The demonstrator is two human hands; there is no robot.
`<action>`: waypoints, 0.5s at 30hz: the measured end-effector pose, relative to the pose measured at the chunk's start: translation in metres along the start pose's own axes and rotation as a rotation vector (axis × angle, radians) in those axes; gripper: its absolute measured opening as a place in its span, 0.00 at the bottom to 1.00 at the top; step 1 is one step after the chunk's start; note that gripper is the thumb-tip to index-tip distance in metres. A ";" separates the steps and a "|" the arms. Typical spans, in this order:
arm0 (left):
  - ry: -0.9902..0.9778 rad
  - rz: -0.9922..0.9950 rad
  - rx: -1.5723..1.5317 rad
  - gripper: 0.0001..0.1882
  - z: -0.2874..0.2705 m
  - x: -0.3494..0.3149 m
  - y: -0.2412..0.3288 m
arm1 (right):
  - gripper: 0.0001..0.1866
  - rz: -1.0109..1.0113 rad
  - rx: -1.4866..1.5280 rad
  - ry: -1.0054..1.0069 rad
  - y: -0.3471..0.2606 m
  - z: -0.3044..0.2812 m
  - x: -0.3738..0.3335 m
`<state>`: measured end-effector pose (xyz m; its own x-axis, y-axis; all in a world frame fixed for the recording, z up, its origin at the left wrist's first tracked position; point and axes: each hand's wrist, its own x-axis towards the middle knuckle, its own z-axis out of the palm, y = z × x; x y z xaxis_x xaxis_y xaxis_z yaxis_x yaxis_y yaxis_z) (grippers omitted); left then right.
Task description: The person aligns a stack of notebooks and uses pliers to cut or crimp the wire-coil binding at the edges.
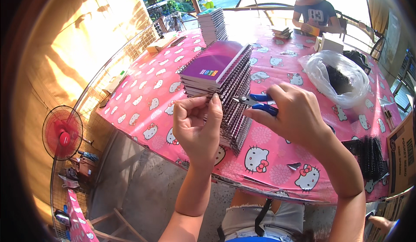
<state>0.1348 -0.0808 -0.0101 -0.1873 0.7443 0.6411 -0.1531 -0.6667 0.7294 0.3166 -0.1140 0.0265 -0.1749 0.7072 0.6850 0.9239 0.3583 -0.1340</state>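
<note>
A tall stack of spiral-bound notebooks (212, 62) with a purple top cover stands near the table's front edge, black wire coils along its right side. Against the stack's near corner, thumb and forefinger of my left hand (197, 121) are pinched together; what lies between them is too small to tell. My right hand (294, 112) is closed around small pliers (258, 102) with blue handles. Their metal jaws point left at the coils, a short way right of my left thumb.
The table has a pink patterned cover (151, 108). A second notebook stack (212, 25) stands behind. A plastic bag (336, 77) with black contents and black coils (372, 157) lie at right, beside a cardboard box (403, 155). Another person (315, 17) sits across; a red fan (63, 133) stands left.
</note>
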 end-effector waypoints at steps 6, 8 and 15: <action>0.000 0.076 0.015 0.11 0.005 -0.008 -0.002 | 0.34 0.017 0.007 -0.040 0.001 0.011 0.001; -0.004 0.071 0.014 0.11 0.005 -0.007 -0.003 | 0.34 0.142 0.047 -0.263 -0.001 0.008 -0.002; 0.200 -0.483 -0.703 0.11 -0.020 0.009 0.008 | 0.35 -0.024 0.005 0.035 0.000 0.011 -0.010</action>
<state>0.1127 -0.0806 -0.0033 -0.1036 0.9747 0.1980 -0.8099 -0.1982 0.5520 0.3147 -0.1146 0.0120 -0.1850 0.6769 0.7124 0.9178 0.3781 -0.1210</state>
